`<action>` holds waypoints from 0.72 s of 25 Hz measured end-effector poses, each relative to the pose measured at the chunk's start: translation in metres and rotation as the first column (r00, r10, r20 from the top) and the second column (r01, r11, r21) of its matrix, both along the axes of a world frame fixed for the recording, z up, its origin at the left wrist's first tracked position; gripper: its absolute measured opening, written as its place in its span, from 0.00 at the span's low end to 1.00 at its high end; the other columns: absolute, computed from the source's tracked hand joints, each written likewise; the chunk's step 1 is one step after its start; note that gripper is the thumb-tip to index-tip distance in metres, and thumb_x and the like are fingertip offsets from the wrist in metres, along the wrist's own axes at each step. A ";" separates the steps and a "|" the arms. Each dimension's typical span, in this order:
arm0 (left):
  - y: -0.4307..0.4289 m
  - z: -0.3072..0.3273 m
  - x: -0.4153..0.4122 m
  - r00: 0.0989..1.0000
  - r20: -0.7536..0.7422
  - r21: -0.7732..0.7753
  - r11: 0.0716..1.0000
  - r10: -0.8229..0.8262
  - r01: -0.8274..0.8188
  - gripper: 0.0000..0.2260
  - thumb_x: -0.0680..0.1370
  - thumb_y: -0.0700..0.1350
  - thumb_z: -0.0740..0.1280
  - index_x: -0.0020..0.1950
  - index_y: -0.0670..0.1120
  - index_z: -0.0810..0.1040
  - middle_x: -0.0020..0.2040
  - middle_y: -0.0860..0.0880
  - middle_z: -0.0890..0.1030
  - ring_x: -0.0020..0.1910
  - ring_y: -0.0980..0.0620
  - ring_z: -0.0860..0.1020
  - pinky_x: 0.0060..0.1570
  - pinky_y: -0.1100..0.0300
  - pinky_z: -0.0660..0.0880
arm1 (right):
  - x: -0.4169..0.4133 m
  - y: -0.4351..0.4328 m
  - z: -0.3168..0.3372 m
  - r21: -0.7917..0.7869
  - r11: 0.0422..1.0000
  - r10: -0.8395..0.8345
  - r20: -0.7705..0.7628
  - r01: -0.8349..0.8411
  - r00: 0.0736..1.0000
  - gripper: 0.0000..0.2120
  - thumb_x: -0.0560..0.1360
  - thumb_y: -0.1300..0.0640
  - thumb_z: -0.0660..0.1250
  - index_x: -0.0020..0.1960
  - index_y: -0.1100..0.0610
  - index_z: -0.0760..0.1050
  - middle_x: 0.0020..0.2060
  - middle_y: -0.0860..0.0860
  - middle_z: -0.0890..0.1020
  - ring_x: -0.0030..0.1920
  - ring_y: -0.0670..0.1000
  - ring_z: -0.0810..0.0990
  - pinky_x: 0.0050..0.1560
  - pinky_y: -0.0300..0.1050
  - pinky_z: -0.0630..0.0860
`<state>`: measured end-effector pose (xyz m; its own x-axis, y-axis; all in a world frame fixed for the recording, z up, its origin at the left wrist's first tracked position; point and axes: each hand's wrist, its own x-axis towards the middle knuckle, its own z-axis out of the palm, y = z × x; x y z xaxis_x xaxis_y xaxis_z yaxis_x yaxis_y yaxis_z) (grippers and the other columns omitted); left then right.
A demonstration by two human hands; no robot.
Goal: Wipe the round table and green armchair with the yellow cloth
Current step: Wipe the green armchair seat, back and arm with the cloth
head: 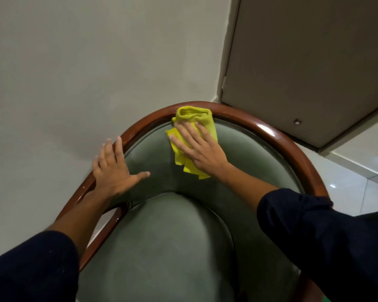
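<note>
The green armchair fills the lower middle of the head view, with a curved brown wooden rail around its padded back. A crumpled yellow cloth lies against the top of the backrest, touching the rail. My right hand presses flat on the cloth, fingers spread. On the left side of the rail and padding rests my left hand, flat and holding nothing. The round table is out of view.
A plain light wall stands right behind the chair. A beige door with a small floor stop is at the upper right. White tiled floor shows to the right of the chair.
</note>
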<state>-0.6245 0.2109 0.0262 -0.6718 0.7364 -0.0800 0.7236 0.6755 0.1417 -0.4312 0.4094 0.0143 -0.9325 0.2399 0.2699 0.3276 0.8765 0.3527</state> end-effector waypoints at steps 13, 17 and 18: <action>-0.098 0.072 0.220 0.547 0.829 -0.284 0.930 0.115 0.235 0.44 0.67 0.75 0.58 0.75 0.49 0.66 0.75 0.45 0.70 0.73 0.51 0.69 0.71 0.51 0.66 | 0.226 -0.161 0.080 -0.967 -0.251 -0.800 0.227 0.034 0.555 0.11 0.82 0.53 0.56 0.59 0.56 0.73 0.52 0.66 0.78 0.54 0.67 0.77 0.50 0.48 0.70; -0.136 0.124 0.324 0.132 0.984 -0.123 0.992 0.117 0.031 0.31 0.71 0.72 0.60 0.59 0.50 0.80 0.54 0.49 0.87 0.55 0.52 0.83 0.48 0.57 0.79 | 0.248 -0.254 0.098 -0.833 -0.296 -0.934 0.150 -0.467 0.325 0.15 0.83 0.58 0.56 0.69 0.56 0.68 0.57 0.62 0.81 0.54 0.63 0.82 0.59 0.62 0.78; -0.145 0.135 0.338 0.159 0.986 -0.044 0.999 0.048 -0.027 0.26 0.72 0.67 0.66 0.58 0.49 0.81 0.53 0.48 0.87 0.52 0.52 0.84 0.46 0.58 0.80 | 0.258 -0.271 0.103 -0.751 -0.314 -0.942 0.168 -0.581 0.292 0.16 0.83 0.56 0.55 0.69 0.56 0.67 0.56 0.61 0.81 0.52 0.62 0.83 0.57 0.63 0.79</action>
